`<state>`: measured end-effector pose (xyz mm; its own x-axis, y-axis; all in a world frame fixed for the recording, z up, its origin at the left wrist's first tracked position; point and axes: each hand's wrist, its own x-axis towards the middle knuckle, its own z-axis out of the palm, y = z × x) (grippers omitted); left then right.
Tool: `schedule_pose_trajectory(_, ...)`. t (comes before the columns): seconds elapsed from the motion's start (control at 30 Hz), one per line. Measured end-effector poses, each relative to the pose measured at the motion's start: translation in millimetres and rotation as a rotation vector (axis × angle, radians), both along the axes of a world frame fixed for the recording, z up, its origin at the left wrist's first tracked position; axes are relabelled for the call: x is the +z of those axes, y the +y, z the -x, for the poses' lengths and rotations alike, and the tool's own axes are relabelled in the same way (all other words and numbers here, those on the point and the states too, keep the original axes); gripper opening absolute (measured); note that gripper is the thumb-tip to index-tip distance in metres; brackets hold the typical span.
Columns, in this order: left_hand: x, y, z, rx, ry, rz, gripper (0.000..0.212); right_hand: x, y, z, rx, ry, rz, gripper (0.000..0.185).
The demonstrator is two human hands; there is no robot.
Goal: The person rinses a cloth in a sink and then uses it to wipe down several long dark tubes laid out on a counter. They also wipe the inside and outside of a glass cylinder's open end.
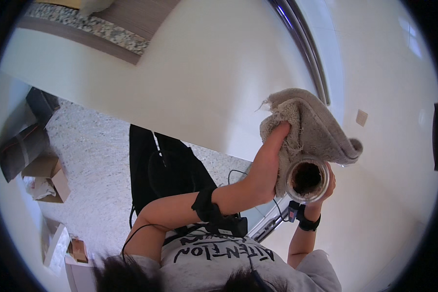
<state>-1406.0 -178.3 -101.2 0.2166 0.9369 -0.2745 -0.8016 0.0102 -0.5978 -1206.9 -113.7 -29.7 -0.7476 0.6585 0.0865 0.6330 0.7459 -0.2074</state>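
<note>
My left hand (269,158) is closed on a grey-beige terry cloth (306,120) with a frayed edge; its thumb presses into the folds and the other fingers are hidden. Below the cloth's lower fold, my right hand (328,188) grips a clear glass jar (291,188) from the right side. The jar's round mouth faces up towards me and has no lid on it. Dark brown, crumbly-looking matter (306,177) shows inside, with pale residue around the inner wall. Part of the cloth hangs against the jar's left side.
A broad white surface (189,84) spans the area before me, near a metal rail (306,47). Speckled floor (87,153) lies to the left, with an open cardboard box (56,182) and dark bags (25,149). Cables (142,228) run along my arms.
</note>
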Motion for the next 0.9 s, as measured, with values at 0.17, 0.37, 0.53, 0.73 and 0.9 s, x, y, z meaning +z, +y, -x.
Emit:
schedule_pose_trajectory(0.17, 17, 9, -3, -0.074, -0.015, 0.001, 0.038, 8, -24, -39, -0.261, -0.164, -0.193, 0.051)
schedule_pose_trajectory(0.37, 34, 12, -5, -0.085, 0.047, 0.002, 0.036, 21, -29, -28, -0.189, -0.061, -0.263, 0.052)
schedule_pose_trajectory(0.53, 51, 9, -8, -0.099, 0.02, 0.0, 0.035, 21, -18, -4, -0.049, 0.076, -0.285, 0.052)
schedule_pose_trajectory(0.73, 47, -5, -11, -0.027, 0.009, -0.033, 0.036, 17, -5, 17, 0.041, 0.182, -0.311, 0.053)
schedule_pose_trajectory(0.9, 52, -17, -21, 0.041, 0.052, -0.023, 0.037, 18, -19, 10, 0.025, 0.2, -0.328, 0.053)
